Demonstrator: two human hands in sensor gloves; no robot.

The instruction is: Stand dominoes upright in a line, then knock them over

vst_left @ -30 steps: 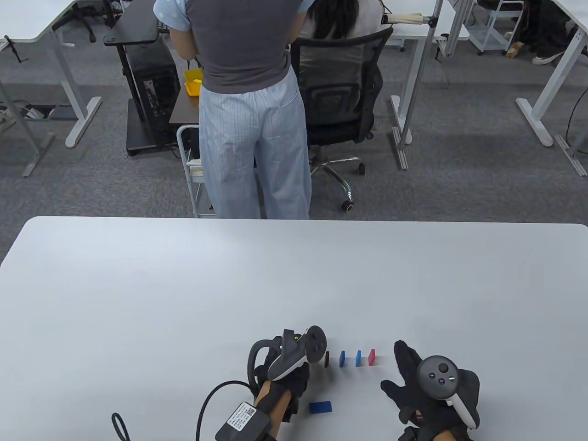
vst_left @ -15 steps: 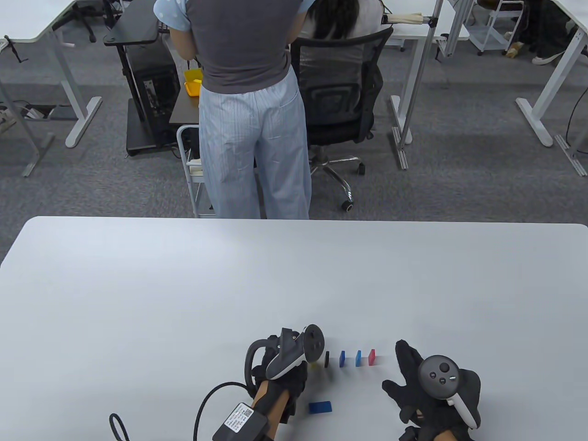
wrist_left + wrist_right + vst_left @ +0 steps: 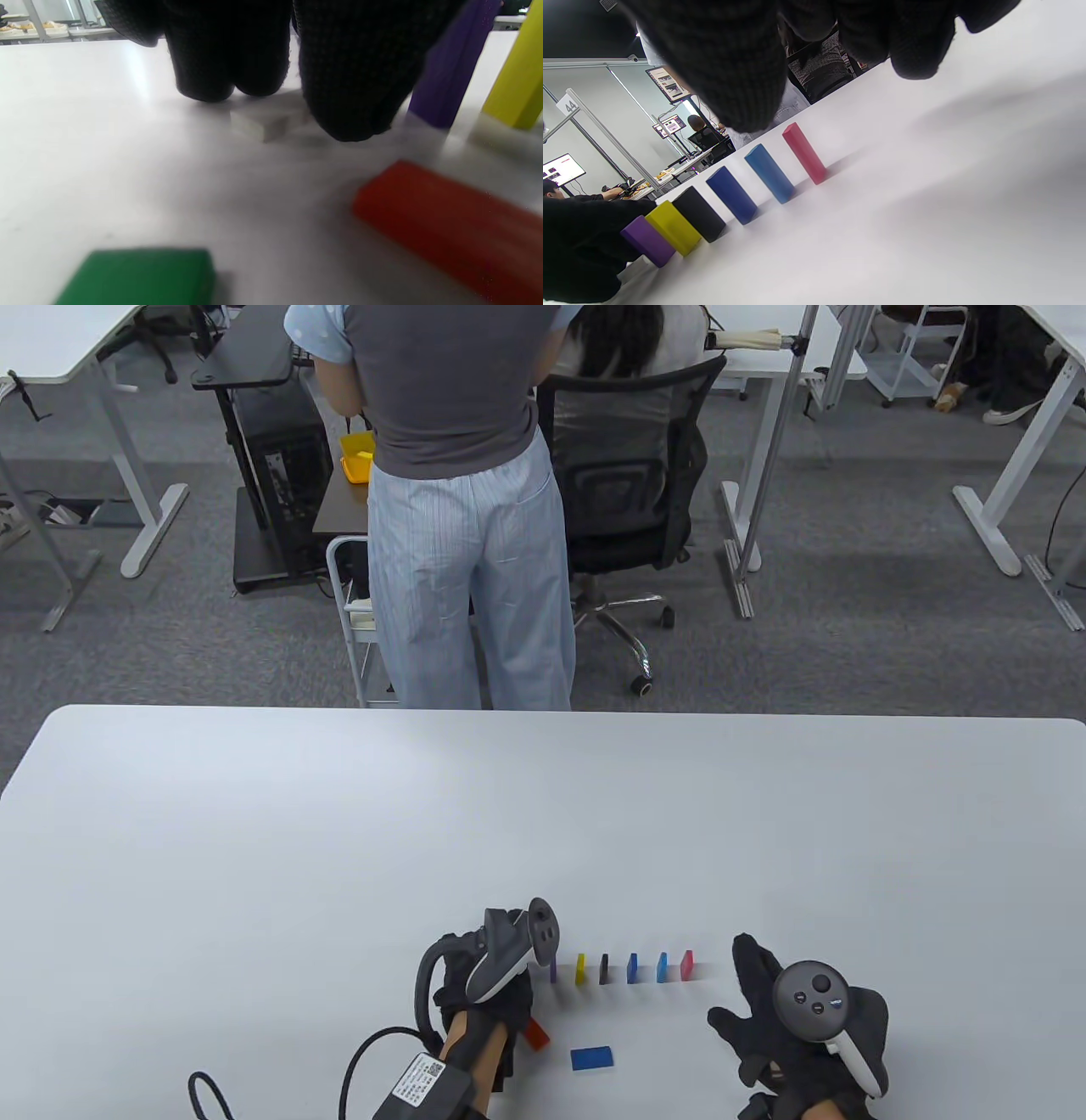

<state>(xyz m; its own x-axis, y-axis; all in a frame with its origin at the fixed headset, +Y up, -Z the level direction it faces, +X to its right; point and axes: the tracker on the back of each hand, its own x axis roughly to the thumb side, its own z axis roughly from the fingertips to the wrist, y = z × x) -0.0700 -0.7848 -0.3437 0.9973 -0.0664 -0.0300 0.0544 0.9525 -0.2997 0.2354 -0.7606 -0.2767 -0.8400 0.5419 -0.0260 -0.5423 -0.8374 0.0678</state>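
Since a moment ago our left hand (image 3: 484,984) has slid leftward, uncovering a purple domino (image 3: 553,970) and a yellow domino (image 3: 580,969) in the row. Its knit-gloved fingers hang loosely curled, holding nothing. Six smooth rectangular blocks now stand upright on the glossy white table (image 3: 254,857): purple, yellow, black (image 3: 604,969), dark blue (image 3: 632,968), light blue (image 3: 662,967), pink (image 3: 686,965). Four lie flat: green (image 3: 140,275), white (image 3: 258,123), orange-red (image 3: 536,1033), blue (image 3: 591,1057). Our right hand (image 3: 793,1027) rests spread and released.

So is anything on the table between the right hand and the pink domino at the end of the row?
Nothing visible. The right hand rests open beside the row, and only bare white table lies between its fingers and the upright pink domino.
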